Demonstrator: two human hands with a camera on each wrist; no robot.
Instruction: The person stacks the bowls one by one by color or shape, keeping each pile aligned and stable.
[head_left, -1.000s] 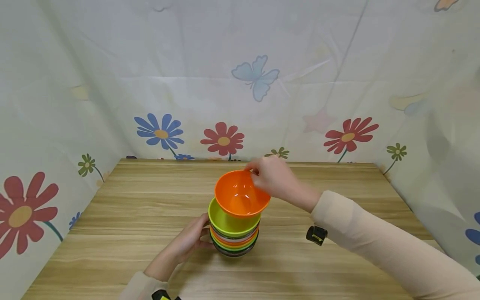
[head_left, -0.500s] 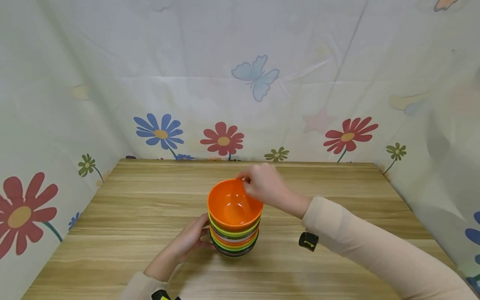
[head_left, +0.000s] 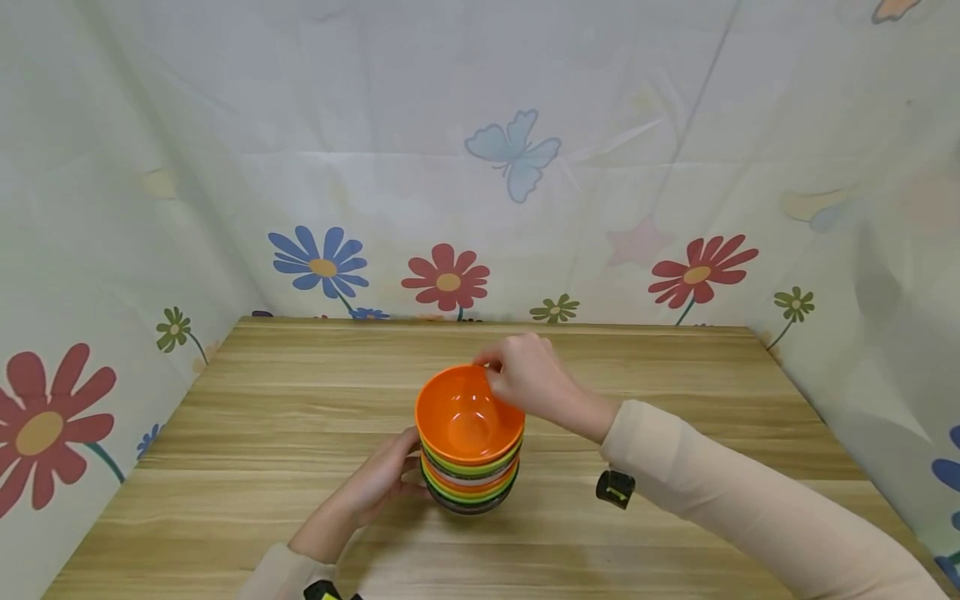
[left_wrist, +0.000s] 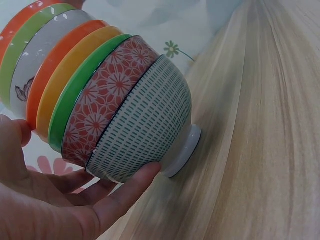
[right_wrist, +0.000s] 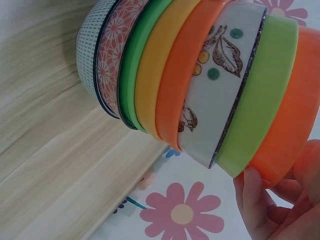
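A stack of nested bowls stands upright on the wooden table, topped by an orange bowl (head_left: 459, 421). My right hand (head_left: 534, 379) pinches that bowl's far right rim, its fingertips also close to the light green bowl (right_wrist: 262, 95) directly beneath. My left hand (head_left: 377, 482) cups the left side of the stack, fingers curved against the lower bowls. Further down come a white bowl with leaf decoration (right_wrist: 215, 95), then orange, yellow and green bowls. A red floral bowl (left_wrist: 107, 100) sits inside the lowest bowl (left_wrist: 150, 117), which has green dashes and a white foot.
The wood-grain table (head_left: 660, 517) extends on both sides of the stack. A pale cloth (head_left: 375, 100) printed with flowers and butterflies hangs behind the table and along its sides.
My right hand has lowered the orange bowl down and left from above the stack into the light green bowl. My left hand has stayed at the stack's side.
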